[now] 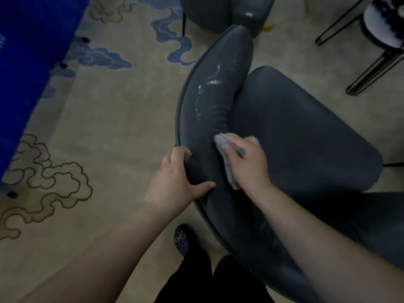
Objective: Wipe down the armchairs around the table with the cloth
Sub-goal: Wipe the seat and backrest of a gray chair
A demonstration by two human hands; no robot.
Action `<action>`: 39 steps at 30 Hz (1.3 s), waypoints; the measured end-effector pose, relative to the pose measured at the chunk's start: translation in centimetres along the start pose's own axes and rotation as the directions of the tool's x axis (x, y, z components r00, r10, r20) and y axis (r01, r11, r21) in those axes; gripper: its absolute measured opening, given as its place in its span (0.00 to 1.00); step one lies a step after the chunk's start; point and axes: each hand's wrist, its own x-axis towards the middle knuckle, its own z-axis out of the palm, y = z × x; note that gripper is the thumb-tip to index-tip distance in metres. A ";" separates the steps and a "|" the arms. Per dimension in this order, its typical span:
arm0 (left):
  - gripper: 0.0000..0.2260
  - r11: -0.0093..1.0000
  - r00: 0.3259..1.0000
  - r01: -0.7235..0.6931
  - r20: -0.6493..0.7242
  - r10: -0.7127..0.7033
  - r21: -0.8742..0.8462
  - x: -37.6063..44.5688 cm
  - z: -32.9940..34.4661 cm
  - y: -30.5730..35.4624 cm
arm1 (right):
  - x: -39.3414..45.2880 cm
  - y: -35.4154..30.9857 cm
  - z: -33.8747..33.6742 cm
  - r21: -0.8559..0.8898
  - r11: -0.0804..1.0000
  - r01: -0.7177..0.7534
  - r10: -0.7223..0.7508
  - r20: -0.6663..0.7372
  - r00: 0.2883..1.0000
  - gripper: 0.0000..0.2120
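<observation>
Head view, risk of missed patches: the glossy wet streaks (pixel 209 84) sit further up the backrest, above centre frame, well apart from the cloth; if the wiping stays low near the hands, that smear would likely dry as a mark.
Head view, risk of chair shifting: the left hand (pixel 175 176) is the only brace; a hard push with the cloth could probably turn or slide the armchair on the carpet (pixel 105 119).
Head view, risk of cloth slipping: only part of the cloth shows from under the palm, so it may bunch up and leave bare skin rubbing the upholstery.
Armchair: the dark grey armchair (pixel 295 132) fills centre and right of the frame, its curved padded backrest running from top centre down to bottom centre, seat to the right.
Cloth: the pale grey cloth (pixel 225 147) lies folded on the backrest's inner face, just right of centre.
Right hand: the right hand (pixel 247 165) presses on the cloth, fingers curled over it.
Left hand: wrapped over the backrest's outer edge, thumb on the inner side.
Other chairs: a second grey armchair (pixel 218 12) at top centre; a wire-legged stool (pixel 380 29) in the upper right.
</observation>
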 end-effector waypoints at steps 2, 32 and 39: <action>0.31 0.999 0.999 -0.036 -0.007 0.036 -0.013 0.4 0.1 -0.3 | 0.4 -2.1 1.7 0.041 0.990 0.134 -0.137 0.099 0.986 0.14; 0.50 0.979 0.996 -0.073 0.065 0.062 0.189 9.1 -3.2 -0.9 | 9.3 -3.4 3.9 -0.011 0.980 0.201 -0.200 0.050 0.978 0.14; 0.49 0.969 0.981 -0.156 0.149 0.128 0.192 12.7 -4.8 -0.9 | 8.9 -6.1 5.9 -0.053 0.980 0.191 -0.194 -0.059 0.979 0.14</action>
